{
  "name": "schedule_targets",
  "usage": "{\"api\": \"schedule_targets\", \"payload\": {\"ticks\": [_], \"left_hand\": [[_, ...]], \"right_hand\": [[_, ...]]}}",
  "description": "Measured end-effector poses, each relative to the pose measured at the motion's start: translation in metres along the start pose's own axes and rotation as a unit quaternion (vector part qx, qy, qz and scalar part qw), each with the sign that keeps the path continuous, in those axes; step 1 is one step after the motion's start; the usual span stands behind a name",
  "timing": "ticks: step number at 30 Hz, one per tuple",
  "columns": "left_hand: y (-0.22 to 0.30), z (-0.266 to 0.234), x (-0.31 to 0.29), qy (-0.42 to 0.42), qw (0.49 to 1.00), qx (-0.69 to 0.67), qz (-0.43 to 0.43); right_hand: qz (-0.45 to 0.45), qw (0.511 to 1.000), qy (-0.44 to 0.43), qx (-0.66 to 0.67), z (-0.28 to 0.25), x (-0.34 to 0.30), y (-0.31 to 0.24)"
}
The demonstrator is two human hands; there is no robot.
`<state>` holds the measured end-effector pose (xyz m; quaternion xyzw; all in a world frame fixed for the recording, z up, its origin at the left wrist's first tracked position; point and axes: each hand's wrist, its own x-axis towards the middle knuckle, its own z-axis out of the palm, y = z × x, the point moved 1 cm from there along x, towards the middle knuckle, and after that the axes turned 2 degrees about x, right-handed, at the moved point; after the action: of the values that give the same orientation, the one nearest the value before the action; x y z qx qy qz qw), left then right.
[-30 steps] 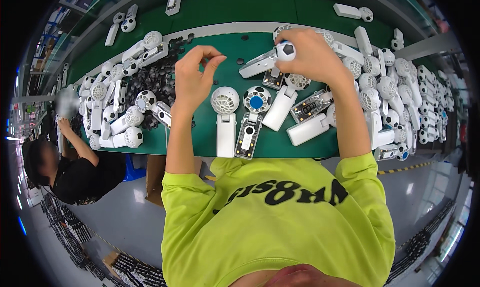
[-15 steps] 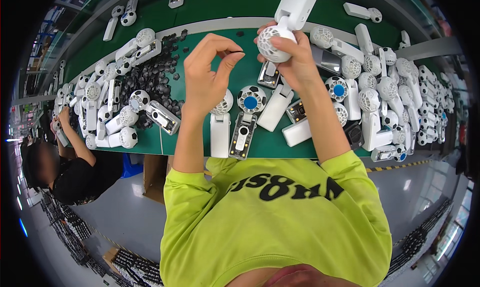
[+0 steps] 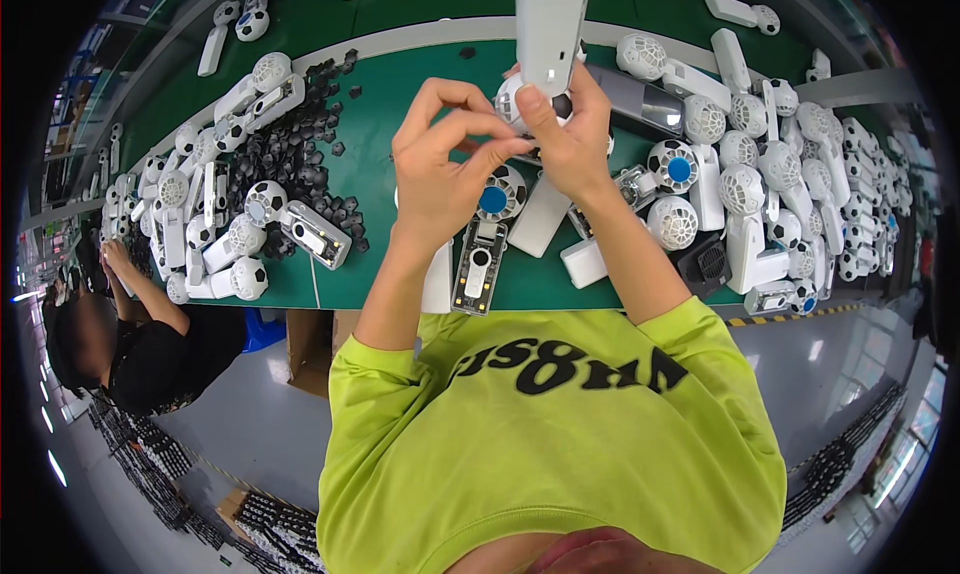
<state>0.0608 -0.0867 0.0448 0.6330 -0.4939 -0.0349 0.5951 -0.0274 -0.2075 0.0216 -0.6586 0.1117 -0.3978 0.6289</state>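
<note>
My right hand (image 3: 572,139) is wrapped round a white handheld fan (image 3: 550,34), thumb on its neck. The handle points up and away, and the round soccer-ball head is partly hidden by my fingers. A black patch shows on that head beside my thumb. My left hand (image 3: 445,159) is closed in a pinch against the near left side of the head. The small black pentagon piece in its fingertips is mostly hidden. Just below lie a fan with a blue round centre (image 3: 494,203) and its clear-backed handle (image 3: 480,269).
Loose black pentagon pieces (image 3: 290,154) are heaped left of my hands. White fans crowd the green table's left side (image 3: 175,189) and right side (image 3: 740,189). A grey-black device (image 3: 640,104) lies beyond my right hand. At far left another person (image 3: 150,334) works at the table.
My left hand has moved right, bringing the black piece to the fan's head. My right hand has turned the fan, so its handle stands straighter and its edge faces me.
</note>
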Motion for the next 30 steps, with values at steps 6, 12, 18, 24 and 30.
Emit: {"api": "schedule_targets", "payload": {"ticks": [6,12,18,24,30], "left_hand": [[0.011,-0.002,-0.002,-0.006,0.992,-0.058,-0.115],[0.014,-0.006,0.000,-0.057,0.984,-0.052,-0.159],[0.007,0.000,-0.008,-0.028,0.983,-0.071,-0.169],[0.008,-0.007,-0.016,0.037,0.984,-0.049,-0.169],[-0.041,-0.100,-0.051,0.081,0.917,0.389,-0.033]], "right_hand": [[-0.033,0.999,-0.022,-0.021,0.002,-0.006,0.007],[-0.115,0.992,0.049,-0.014,0.005,-0.002,0.002],[-0.093,0.992,0.033,-0.074,0.004,-0.008,0.002],[0.004,0.999,-0.020,0.043,0.020,-0.015,0.003],[0.214,0.958,-0.040,0.185,0.022,-0.008,0.008]]}}
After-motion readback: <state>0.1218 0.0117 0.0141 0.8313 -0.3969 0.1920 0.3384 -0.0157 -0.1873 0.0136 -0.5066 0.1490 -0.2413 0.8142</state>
